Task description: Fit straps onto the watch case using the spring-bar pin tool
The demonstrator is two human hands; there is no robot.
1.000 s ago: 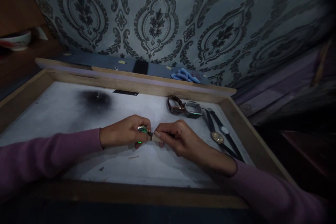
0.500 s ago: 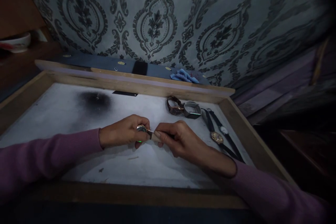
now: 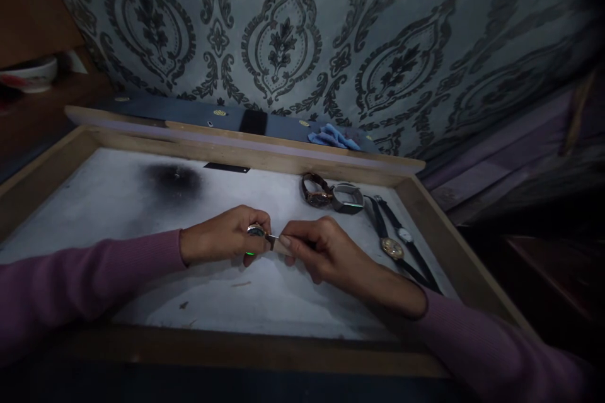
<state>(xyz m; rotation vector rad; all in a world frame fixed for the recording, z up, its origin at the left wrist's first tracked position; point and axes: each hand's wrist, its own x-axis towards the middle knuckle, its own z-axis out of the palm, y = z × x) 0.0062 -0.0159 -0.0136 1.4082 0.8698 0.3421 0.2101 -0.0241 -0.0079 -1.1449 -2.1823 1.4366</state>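
A round-faced watch (image 3: 256, 231) is gripped in my left hand (image 3: 232, 234), above the white base of a wooden tray (image 3: 203, 346). Close on its right, my right hand (image 3: 321, 245) pinches a thin tool (image 3: 274, 237) whose shiny tip reaches the watch's side. The tool's rear part is hidden by my fingers. To the right lie a brown watch (image 3: 316, 192), a grey square watch (image 3: 348, 199), a gold-faced watch (image 3: 392, 248) and a small white-faced watch (image 3: 404, 235) on a dark strap.
A flat black strip (image 3: 226, 168) lies near the tray's back wall. Behind that wall are a blue cloth (image 3: 333, 136) and a dark rectangular object (image 3: 254, 121). A bowl (image 3: 31, 75) stands on a shelf at the far left.
The whole view has shifted very slightly. Both hands keep nearly the same pose, with slightly more of the tool's shiny tip showing between them.
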